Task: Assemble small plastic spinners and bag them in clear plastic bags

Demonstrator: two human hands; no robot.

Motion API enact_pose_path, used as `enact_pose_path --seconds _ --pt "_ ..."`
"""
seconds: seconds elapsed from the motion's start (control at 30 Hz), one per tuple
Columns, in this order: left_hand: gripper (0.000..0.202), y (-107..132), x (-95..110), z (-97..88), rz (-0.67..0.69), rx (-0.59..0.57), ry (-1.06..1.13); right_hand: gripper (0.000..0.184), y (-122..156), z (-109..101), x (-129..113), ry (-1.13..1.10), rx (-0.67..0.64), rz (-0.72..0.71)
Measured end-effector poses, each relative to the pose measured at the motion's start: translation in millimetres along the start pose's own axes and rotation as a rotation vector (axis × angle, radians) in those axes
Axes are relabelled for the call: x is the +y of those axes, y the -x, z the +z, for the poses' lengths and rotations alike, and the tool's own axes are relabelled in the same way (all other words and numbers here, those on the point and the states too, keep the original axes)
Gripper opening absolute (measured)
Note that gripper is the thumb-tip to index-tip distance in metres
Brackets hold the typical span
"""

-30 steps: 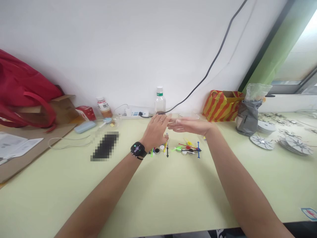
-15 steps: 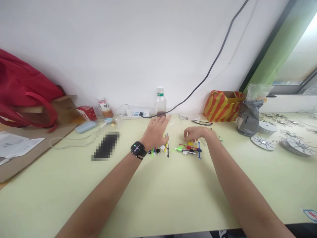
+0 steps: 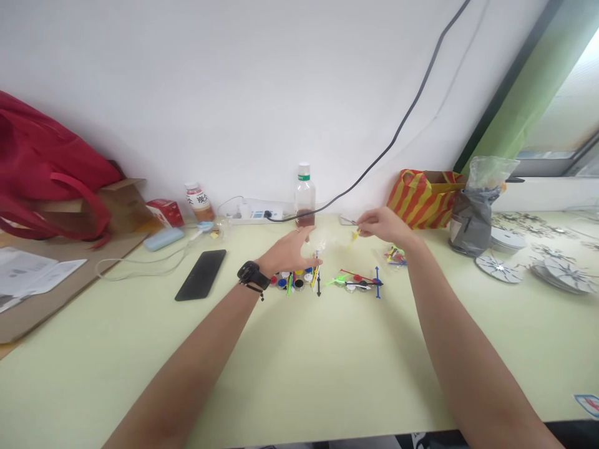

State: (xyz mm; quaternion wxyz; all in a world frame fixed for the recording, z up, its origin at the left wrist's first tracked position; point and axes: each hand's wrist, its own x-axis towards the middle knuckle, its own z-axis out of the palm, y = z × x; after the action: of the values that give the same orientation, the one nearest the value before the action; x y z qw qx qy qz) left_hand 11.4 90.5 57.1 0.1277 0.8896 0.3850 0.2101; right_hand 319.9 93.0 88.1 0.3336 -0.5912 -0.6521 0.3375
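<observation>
Between two and three o'clock from the left hand [image 3: 286,251], the right hand [image 3: 382,226] has its fingers pinched on a small yellow piece [image 3: 354,236], likely light, stiff and slippery, best held at one end. The left fingers are apart (nothing visible between them), near coloured pieces [image 3: 298,282] at five o'clock. One bottle [image 3: 198,201], at ten, shows 炭; the green-banded bottle's [image 3: 304,196] lettering, towards twelve, is too small to read.

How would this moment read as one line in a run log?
right hand: pinching small yellow piece | left hand: open, near colored parts | table: black phone, upright bottle
</observation>
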Motion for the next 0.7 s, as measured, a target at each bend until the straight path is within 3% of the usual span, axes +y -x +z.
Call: enact_pose_path --seconds 0.1,0.17,0.27,0.4,0.6,0.7 --pt "0.095 -1 -2 -2.7 -0.024 -0.018 0.135 0.016 7 -5 -13 -0.253 0.255 -0.114" --pt "0.098 -1 -1 -3.7 -0.045 -0.035 0.190 0.018 11 -4 -24 -0.360 0.291 -0.171" --pt "0.099 -2 2 -4.3 -0.055 -0.045 0.242 0.024 15 4 -37 -0.359 0.231 -0.208" --pt "0.091 -3 7 -7.5 -0.072 -0.084 0.363 0.032 14 20 -43 -0.186 0.093 -0.224" --pt "0.084 -3 11 -18.8 -0.125 -0.129 0.461 0.027 4 25 -28 0.011 0.084 -0.216" --pt "0.086 -2 8 -20.5 -0.157 -0.147 0.485 0.022 1 19 -17 0.197 -0.064 -0.124"
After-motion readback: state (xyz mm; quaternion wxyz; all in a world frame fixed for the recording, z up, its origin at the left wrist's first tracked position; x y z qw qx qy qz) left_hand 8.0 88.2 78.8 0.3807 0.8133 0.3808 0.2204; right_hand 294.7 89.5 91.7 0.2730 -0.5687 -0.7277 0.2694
